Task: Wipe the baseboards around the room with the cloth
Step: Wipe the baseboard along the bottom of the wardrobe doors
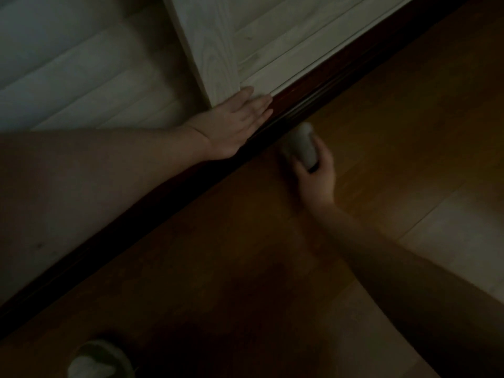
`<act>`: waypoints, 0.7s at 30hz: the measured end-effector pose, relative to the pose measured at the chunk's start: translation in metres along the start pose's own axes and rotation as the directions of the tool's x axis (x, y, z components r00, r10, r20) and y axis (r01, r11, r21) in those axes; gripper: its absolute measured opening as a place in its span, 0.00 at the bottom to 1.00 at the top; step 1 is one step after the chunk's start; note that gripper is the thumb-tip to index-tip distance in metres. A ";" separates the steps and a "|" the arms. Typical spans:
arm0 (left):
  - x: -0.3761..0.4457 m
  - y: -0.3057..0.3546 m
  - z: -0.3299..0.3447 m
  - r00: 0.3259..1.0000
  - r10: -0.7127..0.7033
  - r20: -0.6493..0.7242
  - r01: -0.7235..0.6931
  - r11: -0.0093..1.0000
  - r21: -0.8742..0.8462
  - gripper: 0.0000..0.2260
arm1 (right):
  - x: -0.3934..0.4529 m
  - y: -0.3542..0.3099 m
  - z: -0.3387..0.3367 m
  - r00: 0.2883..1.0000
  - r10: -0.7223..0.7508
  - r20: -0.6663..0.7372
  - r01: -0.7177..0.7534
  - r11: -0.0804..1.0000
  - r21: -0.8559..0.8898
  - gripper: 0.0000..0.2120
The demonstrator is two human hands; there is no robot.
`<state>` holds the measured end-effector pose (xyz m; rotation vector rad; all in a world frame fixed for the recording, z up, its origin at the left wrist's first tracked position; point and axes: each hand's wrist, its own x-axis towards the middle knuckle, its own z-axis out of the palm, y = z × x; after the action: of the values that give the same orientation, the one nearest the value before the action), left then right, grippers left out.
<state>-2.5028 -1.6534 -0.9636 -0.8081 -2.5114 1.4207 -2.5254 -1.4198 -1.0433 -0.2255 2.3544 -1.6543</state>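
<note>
The scene is dim. A dark reddish-brown baseboard runs diagonally from lower left to upper right between the pale panelled wall and the wooden floor. My left hand lies flat and open against the wall, fingers stretched over the top of the baseboard, beside a pale vertical wooden trim. My right hand is over the floor just in front of the baseboard, closed around a light rolled cloth. The cloth's upper end is close to the baseboard; contact is unclear through blur.
The wooden floor stretches to the right, with a lighter patch at far right. A round pale object, perhaps a bowl or a slipper, sits at the bottom left on the floor. The pale panelled wall fills the upper left.
</note>
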 end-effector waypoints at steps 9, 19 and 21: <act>0.001 -0.002 -0.001 1.000 -0.001 0.018 0.001 1.000 0.007 0.30 | 0.105 -0.033 -0.034 0.990 0.000 -0.140 -0.008 0.999 -0.050 0.31; 0.000 -0.004 -0.006 1.000 0.019 0.003 -0.019 1.000 0.014 0.28 | 0.005 -0.026 0.033 0.995 -0.095 0.014 0.095 0.995 0.029 0.31; 0.000 -0.003 -0.010 0.999 0.034 0.020 -0.035 0.999 0.033 0.28 | -0.024 -0.025 0.050 0.985 -0.130 0.111 0.125 0.991 0.054 0.31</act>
<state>-2.5003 -1.6475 -0.9553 -0.8399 -2.4924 1.4850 -2.4883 -1.4667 -1.0329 -0.4585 2.2560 -1.7024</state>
